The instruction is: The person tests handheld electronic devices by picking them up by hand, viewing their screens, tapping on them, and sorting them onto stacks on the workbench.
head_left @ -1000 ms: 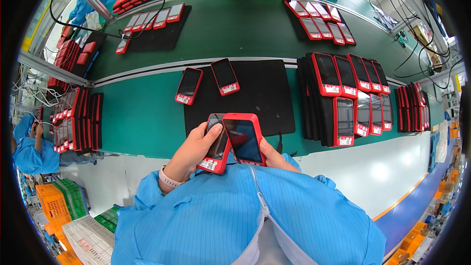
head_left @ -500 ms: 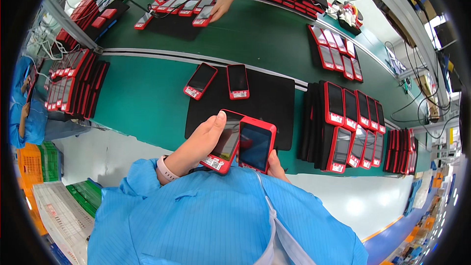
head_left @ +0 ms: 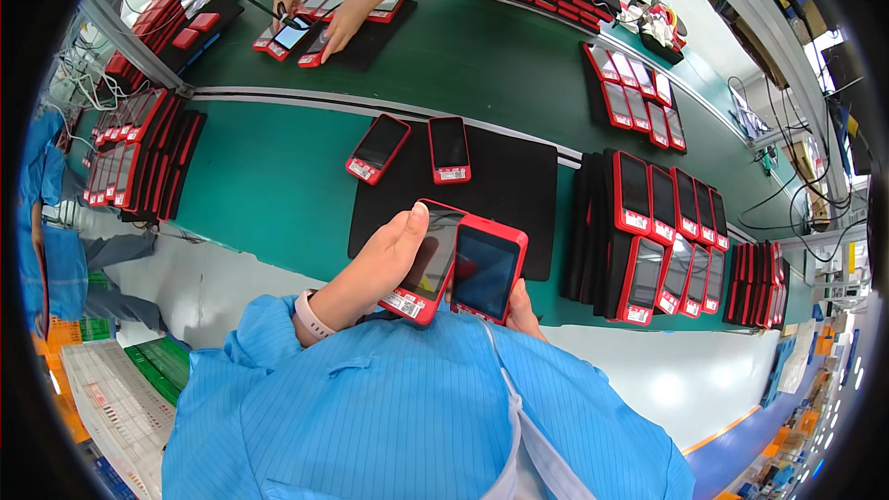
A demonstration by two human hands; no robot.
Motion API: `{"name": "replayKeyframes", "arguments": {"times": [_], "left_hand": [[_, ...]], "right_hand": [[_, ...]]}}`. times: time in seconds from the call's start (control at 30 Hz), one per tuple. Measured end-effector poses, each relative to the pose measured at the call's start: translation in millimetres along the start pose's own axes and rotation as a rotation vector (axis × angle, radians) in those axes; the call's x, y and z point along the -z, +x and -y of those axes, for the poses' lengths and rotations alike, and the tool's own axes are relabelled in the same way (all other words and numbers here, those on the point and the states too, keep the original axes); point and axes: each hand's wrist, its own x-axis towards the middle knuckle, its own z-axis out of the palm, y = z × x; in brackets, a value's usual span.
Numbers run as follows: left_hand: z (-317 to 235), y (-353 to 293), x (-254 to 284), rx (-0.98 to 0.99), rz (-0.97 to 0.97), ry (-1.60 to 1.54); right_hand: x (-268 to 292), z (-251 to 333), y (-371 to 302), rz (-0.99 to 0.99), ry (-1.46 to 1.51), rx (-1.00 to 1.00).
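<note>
Close to my body I hold two red handheld devices with dark screens, side by side and tilted. My left hand point(head_left: 387, 257) is closed on the left device point(head_left: 428, 267), its thumb along the screen's upper edge. The right device point(head_left: 486, 268) is in my right hand point(head_left: 523, 310), whose fingers are mostly hidden behind it. The inner edges of the two devices meet or overlap. Beyond them, a tilted red device point(head_left: 380, 148) lies at the left edge of a black mat point(head_left: 519, 190), with a straighter red device point(head_left: 449, 150) beside it.
Racks of red devices point(head_left: 648, 222) stand right of the mat, and more stacks point(head_left: 139, 157) at the far left. Across a metal rail point(head_left: 324, 102), a co-worker's hands point(head_left: 344, 26) handle red devices on another dark mat. A second person point(head_left: 60, 250) stands at left.
My hands stay nearly in place; the right device has shifted slightly right. The co-worker's hands have moved left, now on two devices at the near-left of their mat. The person at left has shifted.
</note>
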Motion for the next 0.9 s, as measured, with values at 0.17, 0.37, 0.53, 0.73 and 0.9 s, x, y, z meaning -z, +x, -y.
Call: {"name": "replayKeyframes", "arguments": {"times": [0.17, 0.37, 0.53, 0.73, 0.9], "left_hand": [[2.5, 0.2, 2.9, 0.025, -0.009, 0.013], [-2.8, 1.6, -0.3, 0.043, -0.001, 0.025], [-1.5, 3.4, 2.6, 0.015, -0.024, 0.042], [-2.0, 3.6, 4.8, 0.056, 0.011, 0.07], [-6.5, 0.4, 1.3, 0.091, 0.026, 0.125]], "right_hand": [[-1.4, -1.1, 0.0, -0.027, 0.024, 0.019], [3.3, 0.8, 1.9, 0.012, 0.045, -0.001], [6.3, -1.4, 7.3, 0.06, 0.018, 0.001], [3.1, -3.5, 5.9, 0.006, 0.025, 0.026], [5.9, -3.4, 1.5, 0.031, 0.021, 0.031]]}}
